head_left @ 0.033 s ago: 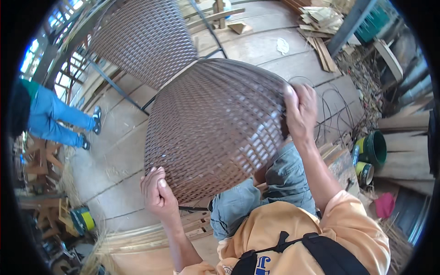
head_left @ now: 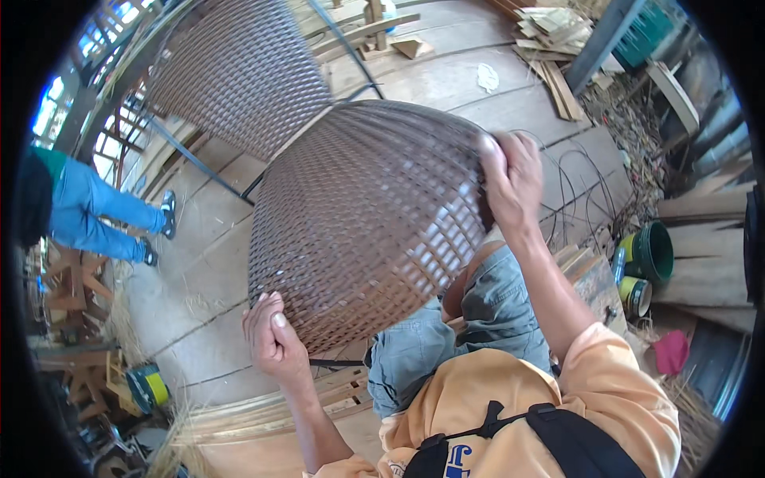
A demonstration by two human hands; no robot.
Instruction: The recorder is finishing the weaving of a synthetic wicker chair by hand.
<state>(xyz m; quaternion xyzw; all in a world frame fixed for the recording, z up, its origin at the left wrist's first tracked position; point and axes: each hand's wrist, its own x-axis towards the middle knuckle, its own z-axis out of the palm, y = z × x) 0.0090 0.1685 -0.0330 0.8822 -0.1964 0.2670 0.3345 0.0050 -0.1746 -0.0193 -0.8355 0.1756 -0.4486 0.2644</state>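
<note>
Clamped tight, left hand (head_left: 275, 338) and right hand (head_left: 512, 179) curled round opposite edges of the brown woven seat (head_left: 358, 215), right in front of the knees (head_left: 502, 299)! Glossy stuff: dense weave beyond, open lattice nearer. The right hand's fingertips were hidden underneath, and the woven backrest (head_left: 243, 76) ran off the top.

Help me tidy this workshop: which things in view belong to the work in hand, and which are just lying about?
In the work, it seems:
brown woven panel, left hand and right hand at its edges
second woven panel, just beyond it

Apparently just lying about:
wood scraps
white scrap
pink item
green bucket
</note>
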